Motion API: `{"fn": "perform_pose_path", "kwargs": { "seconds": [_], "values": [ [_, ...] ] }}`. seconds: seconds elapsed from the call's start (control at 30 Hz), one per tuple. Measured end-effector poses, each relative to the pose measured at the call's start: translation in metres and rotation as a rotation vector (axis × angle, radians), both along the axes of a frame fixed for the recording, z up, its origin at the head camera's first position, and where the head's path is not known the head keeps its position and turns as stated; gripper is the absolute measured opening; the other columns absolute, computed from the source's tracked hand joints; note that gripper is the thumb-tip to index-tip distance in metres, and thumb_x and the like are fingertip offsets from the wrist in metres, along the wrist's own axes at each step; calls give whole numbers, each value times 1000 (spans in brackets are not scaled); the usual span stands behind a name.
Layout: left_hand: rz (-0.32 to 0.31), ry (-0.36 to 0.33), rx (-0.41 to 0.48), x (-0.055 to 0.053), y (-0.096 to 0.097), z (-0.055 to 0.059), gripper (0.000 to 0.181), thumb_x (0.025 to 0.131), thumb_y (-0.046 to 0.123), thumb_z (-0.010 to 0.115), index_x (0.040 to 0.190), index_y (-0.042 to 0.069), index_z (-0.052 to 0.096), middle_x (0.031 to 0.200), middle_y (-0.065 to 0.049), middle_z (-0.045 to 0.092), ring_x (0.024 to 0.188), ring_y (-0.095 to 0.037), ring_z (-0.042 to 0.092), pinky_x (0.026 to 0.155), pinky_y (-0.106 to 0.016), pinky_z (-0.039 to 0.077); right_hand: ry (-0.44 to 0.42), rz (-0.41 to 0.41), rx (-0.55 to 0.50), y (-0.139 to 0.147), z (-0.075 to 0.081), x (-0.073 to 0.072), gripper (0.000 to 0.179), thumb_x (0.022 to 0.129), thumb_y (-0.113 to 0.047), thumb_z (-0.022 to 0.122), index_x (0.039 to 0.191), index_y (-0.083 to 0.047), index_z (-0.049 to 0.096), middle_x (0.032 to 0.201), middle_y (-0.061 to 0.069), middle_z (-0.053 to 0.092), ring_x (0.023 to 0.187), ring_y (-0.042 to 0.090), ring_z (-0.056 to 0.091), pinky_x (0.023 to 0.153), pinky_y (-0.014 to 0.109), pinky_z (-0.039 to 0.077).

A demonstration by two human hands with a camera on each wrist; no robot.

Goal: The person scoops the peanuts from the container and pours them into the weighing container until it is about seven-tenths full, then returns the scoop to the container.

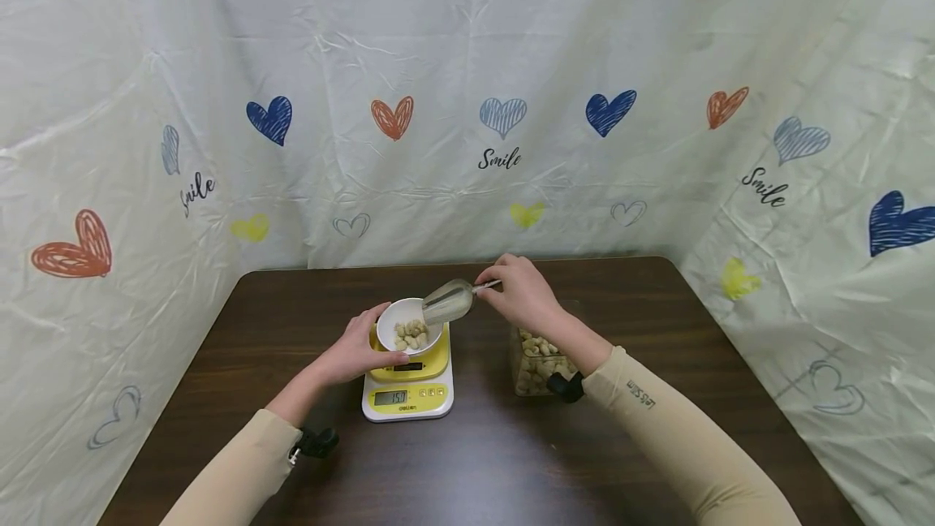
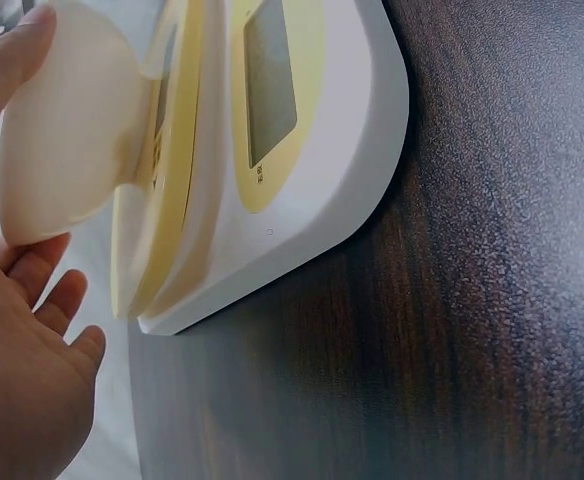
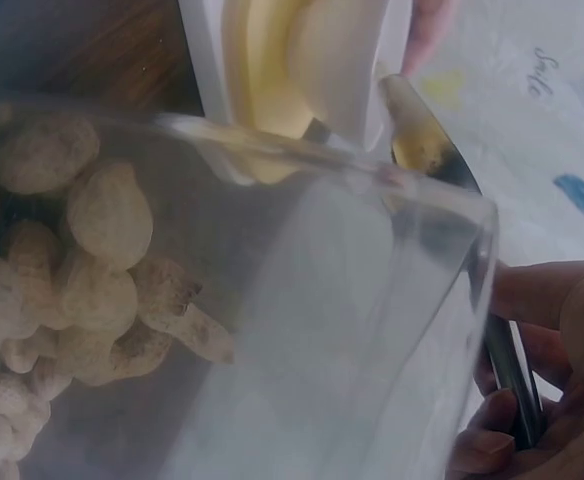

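A white bowl (image 1: 389, 317) with several peanuts (image 1: 413, 336) in it rests on a yellow-and-white kitchen scale (image 1: 436, 407). My left hand (image 1: 356, 353) grips the bowl's sides, thumb on the near side and fingers round the far side; the left wrist view shows the bowl (image 2: 67, 130) tilted. In my right hand (image 1: 520, 292) is a metal scoop (image 1: 451, 303), held by its handle. The scoop points left and downward, its mouth over the bowl's right rim. From the right wrist, the scoop (image 3: 427, 150) shows partly behind a clear plastic wall.
Below my right forearm stands a clear plastic box (image 1: 515, 372) holding peanuts (image 3: 112, 215). The scale's display (image 1: 390, 398) is lit with digits. A dark wooden table (image 1: 482, 461) carries everything, and a white curtain (image 1: 438, 209) printed with hearts hangs behind and at both sides.
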State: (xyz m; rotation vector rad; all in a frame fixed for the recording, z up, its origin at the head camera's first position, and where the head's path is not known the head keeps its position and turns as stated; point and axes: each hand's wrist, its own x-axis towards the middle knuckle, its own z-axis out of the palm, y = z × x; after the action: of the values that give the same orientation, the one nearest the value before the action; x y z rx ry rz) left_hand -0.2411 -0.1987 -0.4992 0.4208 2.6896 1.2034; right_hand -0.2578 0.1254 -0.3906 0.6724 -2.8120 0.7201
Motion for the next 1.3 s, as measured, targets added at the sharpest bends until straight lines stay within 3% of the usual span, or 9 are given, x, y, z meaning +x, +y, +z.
{"fn": "perform_pose_path", "kwargs": {
  "seconds": [0.43,0.7,1.0,1.17,1.3],
  "values": [
    [-8,-3,11,1,0,1,114,77,57,85,162,12,24,154,-14,37,140,-34,30,109,-60,33,-31,11,-31,6,0,-1,15,97,-25,74,109,-18,79,106,2,64,98,23,54,82,40,45],
    [-21,17,19,2,-1,1,126,76,56,86,165,11,11,165,-16,25,150,-39,17,115,-65,21,-42,16,-79,23,11,2,18,97,-24,74,112,-16,79,112,3,68,108,30,57,89,47,46],
    [-10,87,18,7,-3,25,119,80,54,84,166,15,12,166,-10,24,152,-37,14,114,-66,23,-60,-1,-131,52,24,9,19,97,-28,74,113,-19,78,115,-1,68,114,27,57,91,47,48],
    [-18,132,38,12,4,39,112,83,45,85,165,18,14,166,-6,24,152,-34,13,114,-65,24,-49,-14,-147,70,28,13,20,98,-30,73,115,-20,77,118,-2,67,112,25,56,89,45,49],
    [-46,162,65,16,13,50,111,82,48,85,165,20,17,165,-2,25,152,-28,15,115,-60,25,-37,-32,-143,85,32,16,20,98,-27,72,116,-19,76,121,1,67,112,26,55,88,46,49]
  ]
}}
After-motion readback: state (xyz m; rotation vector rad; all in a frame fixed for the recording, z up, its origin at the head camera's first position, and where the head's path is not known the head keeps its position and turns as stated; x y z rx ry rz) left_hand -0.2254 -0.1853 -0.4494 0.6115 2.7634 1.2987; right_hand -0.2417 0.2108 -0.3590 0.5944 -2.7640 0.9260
